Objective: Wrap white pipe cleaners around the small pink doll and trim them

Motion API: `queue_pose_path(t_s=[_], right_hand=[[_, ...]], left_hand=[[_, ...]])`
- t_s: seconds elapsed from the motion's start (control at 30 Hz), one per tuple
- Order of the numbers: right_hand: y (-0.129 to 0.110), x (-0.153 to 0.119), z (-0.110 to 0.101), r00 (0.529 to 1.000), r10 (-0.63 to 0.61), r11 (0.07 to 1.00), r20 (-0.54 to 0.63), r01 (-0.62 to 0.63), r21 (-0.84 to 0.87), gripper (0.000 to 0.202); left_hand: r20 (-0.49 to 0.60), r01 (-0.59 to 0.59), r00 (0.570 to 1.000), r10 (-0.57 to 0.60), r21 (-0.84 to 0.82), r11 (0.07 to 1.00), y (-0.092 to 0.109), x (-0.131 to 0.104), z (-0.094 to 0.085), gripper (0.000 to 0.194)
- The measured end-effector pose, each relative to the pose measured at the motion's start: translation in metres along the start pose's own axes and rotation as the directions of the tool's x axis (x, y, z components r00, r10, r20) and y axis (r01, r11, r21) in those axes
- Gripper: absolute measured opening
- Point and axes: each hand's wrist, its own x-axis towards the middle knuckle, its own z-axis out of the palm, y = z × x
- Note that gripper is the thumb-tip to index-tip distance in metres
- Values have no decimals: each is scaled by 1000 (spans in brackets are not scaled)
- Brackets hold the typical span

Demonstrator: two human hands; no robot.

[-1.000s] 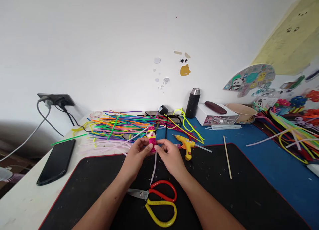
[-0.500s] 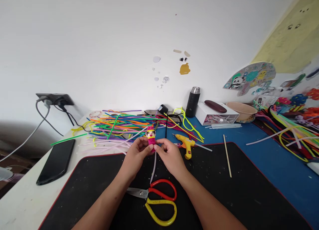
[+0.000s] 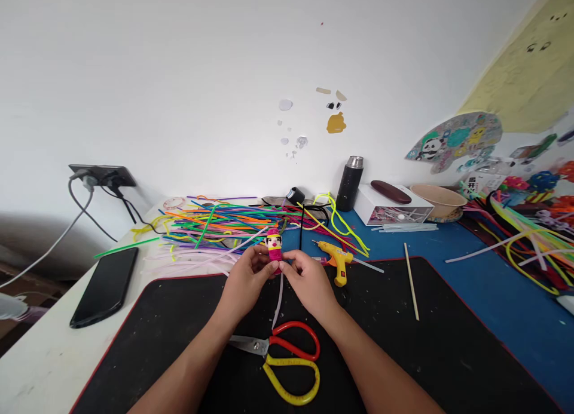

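Note:
Between my two hands stands a small doll figure (image 3: 274, 247), upright, with a white face, dark hair, a yellow band and a bright pink body. My left hand (image 3: 249, 276) pinches its lower left side, thumb in front. From the other side my right hand (image 3: 309, 279) grips the base with thumb and fingers. A pale pipe cleaner (image 3: 278, 300) hangs below the figure toward the mat. Scissors with a red and a yellow handle (image 3: 293, 360) lie under my wrists, their blade tips partly hidden by my left forearm.
A yellow glue gun (image 3: 338, 261) lies right of my hands, with a wooden stick (image 3: 411, 282) further right. Behind is a heap of coloured pipe cleaners (image 3: 215, 223). A black flask (image 3: 350, 184) and a white box (image 3: 390, 205) stand by the wall. A phone (image 3: 105, 288) lies left.
The whole view has shifted slightly, so things appear a little further right. Both hands keep the same hold on the figure.

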Motion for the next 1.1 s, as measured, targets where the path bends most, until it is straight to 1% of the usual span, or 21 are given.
queue_pose_path(t_s=[0.07,0.13,0.33,0.47,0.6,0.73,0.87,1.0,1.1], right_hand=[[2,0,0,1000,-7,999,11,7,-32,20],[4,0,1,999,-12,998,30,14,-68,19],[8,0,3,996,-6,979,93,24,-201,18],[5,-1,1,989,6,952,147,39,-303,16],[-1,-3,-1,981,30,909,194,54,-414,16],[-8,-5,-1,973,60,867,225,61,-495,18],[-12,-6,-2,968,78,836,240,68,-545,20],[-15,-7,-1,963,93,815,252,71,-575,20],[-16,-8,-1,960,101,810,261,73,-582,20]], left_hand=[[-7,10,1000,-10,22,1000,-1,0,-2,48],[-11,12,1000,-11,86,996,-2,0,-4,47],[-24,-14,999,22,304,953,-4,0,-9,30],[-17,-11,1000,19,420,907,-4,-1,-12,20],[10,-9,1000,5,515,857,-5,-2,-14,17],[46,-25,999,-4,620,784,-2,-1,-15,13],[86,-42,996,-29,721,692,6,-3,-15,7],[108,-65,993,-37,797,601,14,-6,-13,6],[111,-84,994,-17,840,537,18,-7,-13,9]])
